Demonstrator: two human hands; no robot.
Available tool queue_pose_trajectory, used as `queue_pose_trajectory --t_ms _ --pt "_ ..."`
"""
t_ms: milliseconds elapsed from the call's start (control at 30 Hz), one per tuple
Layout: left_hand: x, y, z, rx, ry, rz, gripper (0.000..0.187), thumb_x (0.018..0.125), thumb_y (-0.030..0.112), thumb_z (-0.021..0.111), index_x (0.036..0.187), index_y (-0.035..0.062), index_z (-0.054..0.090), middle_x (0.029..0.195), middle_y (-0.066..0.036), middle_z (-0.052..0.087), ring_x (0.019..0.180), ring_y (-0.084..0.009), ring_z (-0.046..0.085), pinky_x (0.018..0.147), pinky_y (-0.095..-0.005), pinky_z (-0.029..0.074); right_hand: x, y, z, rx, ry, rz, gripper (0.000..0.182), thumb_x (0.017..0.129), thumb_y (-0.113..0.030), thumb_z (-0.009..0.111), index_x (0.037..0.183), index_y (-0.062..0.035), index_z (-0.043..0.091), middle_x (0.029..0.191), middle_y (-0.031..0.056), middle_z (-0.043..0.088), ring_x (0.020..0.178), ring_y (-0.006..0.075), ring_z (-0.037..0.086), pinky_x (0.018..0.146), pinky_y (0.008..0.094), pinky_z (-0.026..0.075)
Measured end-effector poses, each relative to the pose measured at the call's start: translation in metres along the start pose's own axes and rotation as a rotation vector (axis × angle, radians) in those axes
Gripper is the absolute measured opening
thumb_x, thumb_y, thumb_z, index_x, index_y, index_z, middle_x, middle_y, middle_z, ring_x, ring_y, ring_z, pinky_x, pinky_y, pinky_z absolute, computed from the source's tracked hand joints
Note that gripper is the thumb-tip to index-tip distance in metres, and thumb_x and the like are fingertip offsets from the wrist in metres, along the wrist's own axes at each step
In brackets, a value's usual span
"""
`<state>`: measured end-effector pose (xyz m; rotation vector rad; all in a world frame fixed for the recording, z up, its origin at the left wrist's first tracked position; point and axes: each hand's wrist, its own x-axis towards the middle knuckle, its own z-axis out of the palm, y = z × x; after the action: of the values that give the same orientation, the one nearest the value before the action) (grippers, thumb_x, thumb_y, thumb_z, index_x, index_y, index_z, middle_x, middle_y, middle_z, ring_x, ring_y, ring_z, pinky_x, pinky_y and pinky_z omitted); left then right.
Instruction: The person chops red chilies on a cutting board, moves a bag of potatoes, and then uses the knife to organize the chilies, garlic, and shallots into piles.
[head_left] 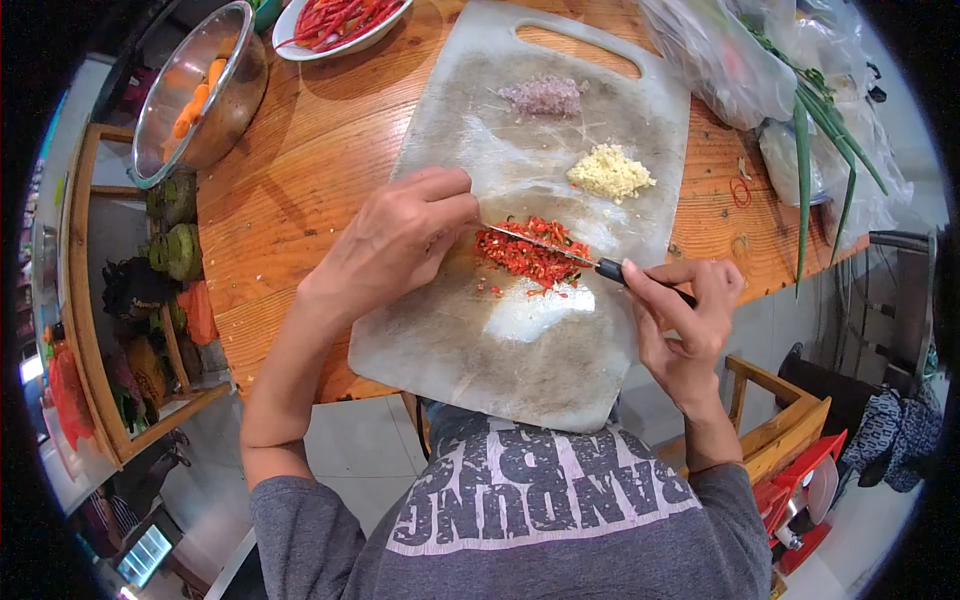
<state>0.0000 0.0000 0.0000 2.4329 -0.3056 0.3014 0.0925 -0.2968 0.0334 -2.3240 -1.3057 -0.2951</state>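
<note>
A knife [545, 243] with a thin blade and black handle lies across a heap of chopped red chillies [540, 268] on the worn white cutting board [490, 370]. My right hand [690, 315] is closed on the handle, thumb along its near end. At the opposite end, the fingers of my left hand [415, 225] are pinched together at the blade's tip; their exact contact is partly hidden. Further up the board sit a pale yellow heap of minced garlic [610, 172] and a small pile of chopped shallots [543, 97].
The board rests on a wooden table [300, 190]. A metal bowl [235, 120] holding carrots [200, 100] stands at the left, near a white plate [375, 38] of whole red chillies [335, 20]. Plastic bags [725, 70] and green onion leaves [805, 180] lie at the right edge.
</note>
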Motion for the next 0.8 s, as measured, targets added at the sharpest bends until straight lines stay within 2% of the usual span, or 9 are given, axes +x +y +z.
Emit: queue_pose_trajectory --t_ms 67,100,167,267,367,467,600,800 --pt "-0.001 -0.004 -0.002 -0.015 0.013 0.006 0.012 0.077 -0.002 0.07 0.087 0.0005 0.063 0.085 -0.014 0.057 0.083 -0.0342 0.062 0.072 -0.0422 0.052 0.006 -0.011 -0.004 -0.042 0.012 -0.018 0.043 0.068 -0.005 0.082 0.108 -0.0203 0.079 0.086 -0.0011 0.063 0.078 0.0175 0.053 0.082 0.0375 0.031" --pt "-0.006 -0.004 -0.022 0.07 -0.048 -0.017 0.012 0.077 -0.002 0.07 0.087 0.0005 0.063 0.085 -0.014 0.057 0.083 -0.0342 0.062 0.071 -0.0421 0.051 0.003 -0.014 0.02 0.067 0.062 0.02 0.042 0.068 -0.004 0.082 0.107 -0.0201 0.079 0.085 -0.0015 0.063 0.078 0.0172 0.053 0.082 0.0377 0.031" --pt "-0.007 -0.004 -0.024 0.074 -0.053 -0.033 0.012 0.077 -0.002 0.07 0.086 0.0005 0.063 0.084 -0.014 0.057 0.082 -0.0341 0.061 0.071 -0.042 0.051 0.002 -0.009 0.027 0.125 0.042 0.059 0.04 0.068 -0.004 0.082 0.105 -0.0199 0.08 0.083 -0.0025 0.063 0.076 0.0167 0.053 0.083 0.0383 0.032" --pt "-0.007 -0.006 -0.019 0.059 -0.019 0.008 0.011 0.077 -0.002 0.07 0.085 0.0004 0.063 0.084 -0.014 0.056 0.08 -0.0339 0.06 0.069 -0.0418 0.05 0.009 -0.025 0.004 0.021 0.038 -0.012 0.039 0.068 -0.005 0.082 0.104 -0.019 0.079 0.081 -0.0034 0.062 0.074 0.0161 0.052 0.083 0.0384 0.032" --pt "-0.008 -0.006 -0.023 0.083 -0.018 -0.006 0.011 0.077 -0.002 0.07 0.085 0.0005 0.063 0.083 -0.014 0.055 0.079 -0.0336 0.06 0.069 -0.0417 0.05 -0.007 -0.017 0.03 0.171 0.058 0.045 0.039 0.069 -0.006 0.081 0.106 -0.0181 0.079 0.08 -0.0038 0.062 0.072 0.0157 0.052 0.083 0.0378 0.033" --pt "-0.006 -0.005 -0.02 0.047 -0.042 -0.007 0.012 0.078 -0.001 0.07 0.086 0.0004 0.062 0.083 -0.014 0.055 0.079 -0.0337 0.06 0.069 -0.0415 0.05 0.003 -0.025 0.007 0.035 0.055 -0.009 0.038 0.07 -0.007 0.081 0.106 -0.0181 0.079 0.08 -0.0034 0.061 0.072 0.0161 0.052 0.083 0.0363 0.034" --pt "-0.008 -0.005 -0.023 0.062 -0.048 -0.003 0.011 0.079 -0.001 0.07 0.087 0.0006 0.062 0.083 -0.013 0.055 0.079 -0.0337 0.06 0.069 -0.0411 0.05 -0.01 -0.015 0.03 0.191 0.06 0.043 0.038 0.071 -0.006 0.082 0.106 -0.0182 0.079 0.079 -0.0031 0.061 0.072 0.0161 0.052 0.084 0.037 0.034" --pt "-0.007 -0.004 -0.024 0.063 -0.043 0.008 0.011 0.079 -0.001 0.071 0.086 0.0011 0.063 0.085 -0.013 0.056 0.08 -0.0336 0.061 0.07 -0.0408 0.051 0.0 -0.019 0.015 0.133 0.041 0.012 0.038 0.07 -0.007 0.083 0.106 -0.0173 0.079 0.08 -0.0028 0.062 0.073 0.0148 0.053 0.085 0.0366 0.034"
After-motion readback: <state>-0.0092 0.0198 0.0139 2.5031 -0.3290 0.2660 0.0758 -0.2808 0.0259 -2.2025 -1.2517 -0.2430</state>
